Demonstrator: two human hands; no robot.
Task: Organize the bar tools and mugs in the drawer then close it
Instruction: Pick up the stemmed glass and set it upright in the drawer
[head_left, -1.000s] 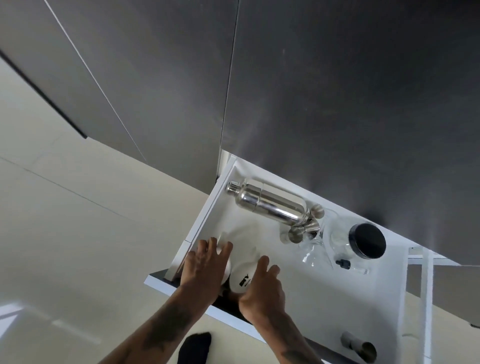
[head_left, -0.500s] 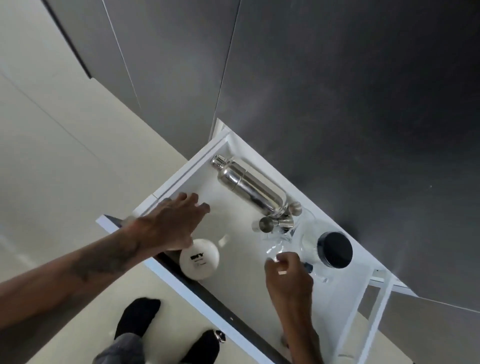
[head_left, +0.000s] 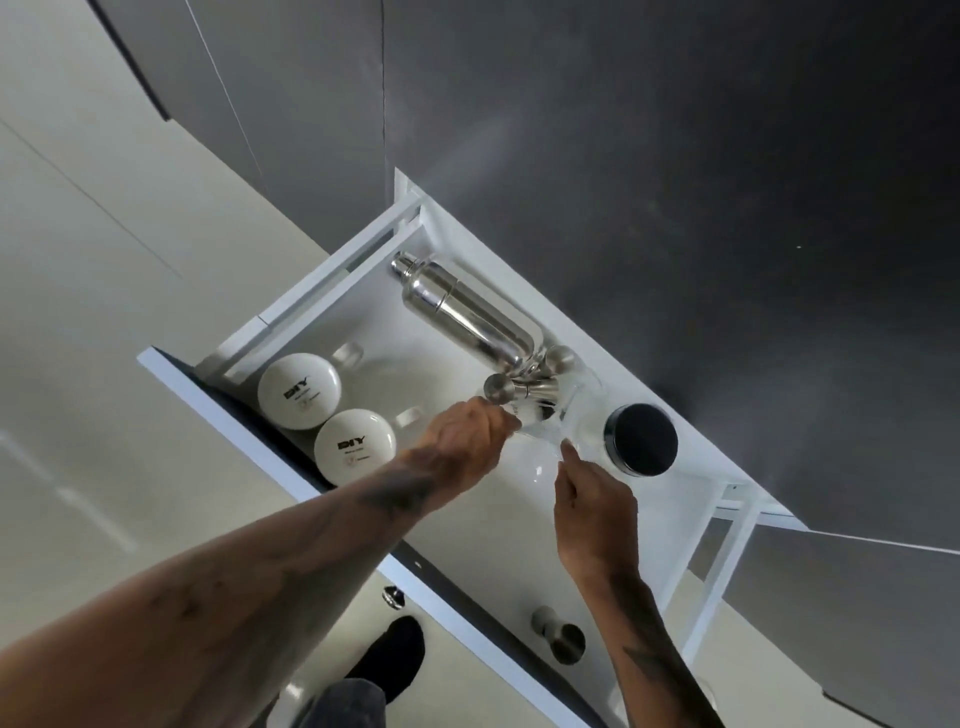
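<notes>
The white drawer (head_left: 322, 291) stands pulled out. Two white mugs lie upside down, side by side at its front left: one (head_left: 298, 391) and another (head_left: 355, 445), both with black lettering. A steel cocktail shaker (head_left: 467, 312) lies along the back wall, with steel jiggers (head_left: 524, 387) at its base. A clear glass (head_left: 535, 462) sits mid-drawer. My left hand (head_left: 467, 441) curls its fingers on the glass's left side. My right hand (head_left: 592, 514) grips it from the right, fingers partly hidden.
A glass jar with a black lid (head_left: 641, 439) lies just right of the hands. A short metal cup (head_left: 558, 634) rests at the drawer's front right. Dark cabinet fronts (head_left: 675, 156) rise behind. My black-socked foot (head_left: 389, 654) stands on the pale floor below the drawer front.
My left hand left the mugs and moved right to the clear glass. The right hand stays at the glass. Both mugs now sit uncovered, side by side.
</notes>
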